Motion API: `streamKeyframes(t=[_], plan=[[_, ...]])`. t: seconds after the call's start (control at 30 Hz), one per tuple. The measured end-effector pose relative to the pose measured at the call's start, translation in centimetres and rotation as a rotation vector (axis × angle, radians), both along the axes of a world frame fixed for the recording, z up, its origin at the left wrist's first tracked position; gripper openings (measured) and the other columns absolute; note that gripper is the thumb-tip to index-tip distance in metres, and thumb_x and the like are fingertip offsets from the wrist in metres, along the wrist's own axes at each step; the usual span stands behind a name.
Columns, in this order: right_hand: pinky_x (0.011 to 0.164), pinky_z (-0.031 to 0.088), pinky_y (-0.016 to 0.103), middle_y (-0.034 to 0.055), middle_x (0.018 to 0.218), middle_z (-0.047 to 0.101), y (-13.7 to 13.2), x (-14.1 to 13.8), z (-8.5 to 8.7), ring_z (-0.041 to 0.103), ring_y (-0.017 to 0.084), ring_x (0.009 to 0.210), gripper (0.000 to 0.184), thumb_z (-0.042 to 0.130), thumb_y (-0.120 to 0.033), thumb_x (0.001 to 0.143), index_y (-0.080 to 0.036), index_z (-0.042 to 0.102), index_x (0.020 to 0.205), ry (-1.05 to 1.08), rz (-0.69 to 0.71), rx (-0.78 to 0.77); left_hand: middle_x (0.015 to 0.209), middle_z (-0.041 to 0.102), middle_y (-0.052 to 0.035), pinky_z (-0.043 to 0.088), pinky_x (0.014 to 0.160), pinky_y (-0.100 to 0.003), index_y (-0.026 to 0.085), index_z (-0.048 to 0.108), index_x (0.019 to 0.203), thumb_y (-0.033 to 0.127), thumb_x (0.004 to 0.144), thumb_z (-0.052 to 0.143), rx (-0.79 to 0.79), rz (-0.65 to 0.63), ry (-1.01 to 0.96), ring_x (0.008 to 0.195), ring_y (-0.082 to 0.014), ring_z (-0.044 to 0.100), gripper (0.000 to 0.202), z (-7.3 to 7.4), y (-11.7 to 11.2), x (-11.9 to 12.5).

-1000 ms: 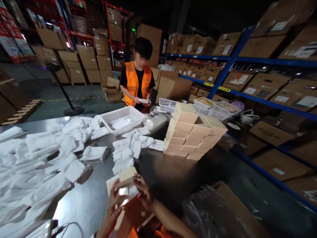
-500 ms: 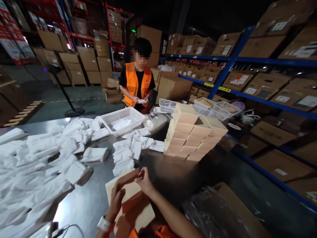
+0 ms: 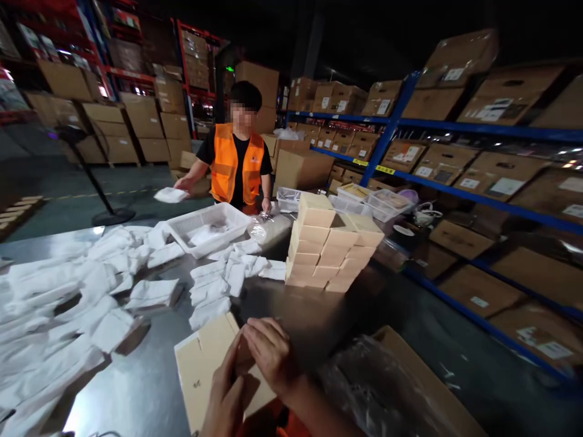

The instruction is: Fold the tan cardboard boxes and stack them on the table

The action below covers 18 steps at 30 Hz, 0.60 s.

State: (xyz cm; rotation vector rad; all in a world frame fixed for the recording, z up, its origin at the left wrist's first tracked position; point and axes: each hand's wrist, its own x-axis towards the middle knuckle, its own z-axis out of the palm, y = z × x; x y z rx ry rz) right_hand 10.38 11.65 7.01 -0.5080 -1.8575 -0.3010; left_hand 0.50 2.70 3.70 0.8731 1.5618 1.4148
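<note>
Both my hands rest on a flat tan cardboard box (image 3: 200,364) at the near edge of the steel table (image 3: 150,382). My left hand (image 3: 228,394) lies on its lower part with the fingers straight and together. Beside it, my right hand (image 3: 269,352) presses down on the box's right side, fingers bent over the lid. Just beyond the box lie folded white packets (image 3: 214,291). A stack of closed tan boxes (image 3: 325,249) stands to the right of them.
A person in an orange vest (image 3: 234,161) stands across the table, holding a white packet (image 3: 169,195) out over a white basket (image 3: 207,227). White packets (image 3: 59,303) cover the table's left. A plastic-lined carton (image 3: 401,388) sits at my right. Blue racks (image 3: 455,188) hold cartons.
The box's lid has gone from raised to flat under my hands. The view has swung slightly. The person opposite has reached an arm out to the side with a white packet.
</note>
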Motion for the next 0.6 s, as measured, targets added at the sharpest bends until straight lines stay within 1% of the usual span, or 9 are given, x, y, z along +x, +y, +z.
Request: streamKeyframes(t=[0.07, 0.17, 0.23, 0.27, 0.4, 0.43, 0.5, 0.53, 0.6], plan=[[0.090, 0.046, 0.011, -0.0092, 0.102, 0.063, -0.2, 0.4, -0.3, 0.049, -0.003, 0.101, 0.024, 0.069, -0.011, 0.066, -0.017, 0.070, 0.090, 0.019, -0.057, -0.007, 0.155, 0.034, -0.0020, 0.039, 0.122, -0.019, 0.009, 0.051, 0.142, 0.058, 0.056, 0.057, -0.054, -0.060, 0.054, 0.150, -0.0154, 0.034, 0.100, 0.1, -0.1, 0.3], [0.086, 0.049, 0.011, -0.0081, 0.101, 0.063, -0.6, 1.1, -0.2, 0.051, -0.003, 0.100, 0.022, 0.070, -0.014, 0.067, -0.015, 0.070, 0.088, 0.022, -0.024, 0.029, 0.159, 0.021, -0.0058, 0.023, 0.132, -0.024, -0.003, 0.036, 0.151, 0.067, 0.058, 0.040, -0.165, -0.146, 0.242, 0.155, -0.0169, 0.025, 0.116, 0.4, -0.3, 0.6], [0.088, 0.049, 0.010, -0.0089, 0.103, 0.063, -0.9, 1.6, -0.3, 0.051, -0.003, 0.102, 0.023, 0.070, -0.015, 0.067, -0.016, 0.070, 0.090, 0.021, -0.028, 0.037, 0.160, 0.016, -0.0065, 0.015, 0.134, -0.026, -0.009, 0.027, 0.152, 0.071, 0.056, 0.030, -0.221, -0.185, 0.352, 0.156, -0.0174, 0.022, 0.124, 0.4, -0.5, 0.9], [0.089, 0.049, 0.010, -0.0096, 0.103, 0.063, -1.0, 1.7, -0.4, 0.051, -0.003, 0.102, 0.022, 0.069, -0.014, 0.067, -0.016, 0.069, 0.088, 0.031, -0.040, 0.030, 0.160, 0.016, -0.0051, 0.014, 0.135, -0.027, -0.008, 0.024, 0.153, 0.072, 0.058, 0.027, -0.229, -0.210, 0.387, 0.156, -0.0167, 0.021, 0.125, 0.2, -0.6, 1.1], [0.087, 0.043, 0.009, -0.0107, 0.091, 0.063, -1.4, 1.9, -1.2, 0.049, -0.005, 0.094, 0.013, 0.061, -0.004, 0.068, -0.015, 0.065, 0.074, 0.161, -0.083, -0.055, 0.160, 0.018, 0.0064, 0.026, 0.132, -0.028, 0.012, 0.022, 0.158, 0.063, 0.067, 0.032, -0.212, -0.254, 0.415, 0.155, -0.0126, 0.023, 0.105, -1.6, -0.6, 1.8], [0.086, 0.043, 0.008, -0.0110, 0.088, 0.063, -1.4, 2.0, -1.4, 0.049, -0.006, 0.092, 0.013, 0.060, -0.004, 0.069, -0.016, 0.065, 0.073, 0.185, -0.079, -0.078, 0.160, 0.018, 0.0069, 0.025, 0.132, -0.028, 0.013, 0.024, 0.158, 0.061, 0.067, 0.033, -0.202, -0.240, 0.403, 0.155, -0.0121, 0.022, 0.103, -2.1, -0.5, 2.0], [0.087, 0.044, 0.007, -0.0115, 0.089, 0.064, -1.4, 2.3, -1.6, 0.050, -0.007, 0.093, 0.014, 0.061, -0.006, 0.071, -0.017, 0.067, 0.076, 0.204, -0.060, -0.106, 0.161, 0.016, 0.0024, 0.019, 0.135, -0.027, 0.008, 0.027, 0.156, 0.062, 0.064, 0.035, -0.176, -0.195, 0.369, 0.156, -0.0121, 0.019, 0.108, -2.5, -0.4, 2.4], [0.088, 0.045, 0.006, -0.0116, 0.092, 0.064, -1.3, 2.5, -1.8, 0.051, -0.008, 0.095, 0.015, 0.062, -0.007, 0.071, -0.018, 0.069, 0.080, 0.201, -0.048, -0.104, 0.161, 0.015, 0.0011, 0.014, 0.136, -0.027, 0.006, 0.026, 0.156, 0.063, 0.062, 0.035, -0.171, -0.184, 0.349, 0.156, -0.0117, 0.019, 0.110, -2.5, -0.3, 2.6], [0.091, 0.047, 0.006, -0.0112, 0.098, 0.065, -1.0, 3.0, -2.3, 0.053, -0.008, 0.099, 0.019, 0.063, -0.010, 0.072, -0.019, 0.071, 0.087, 0.166, -0.034, -0.092, 0.161, 0.017, 0.0015, 0.011, 0.137, -0.029, 0.008, 0.021, 0.157, 0.063, 0.058, 0.037, -0.196, -0.180, 0.301, 0.155, -0.0111, 0.021, 0.114, -1.9, -0.2, 3.1]])
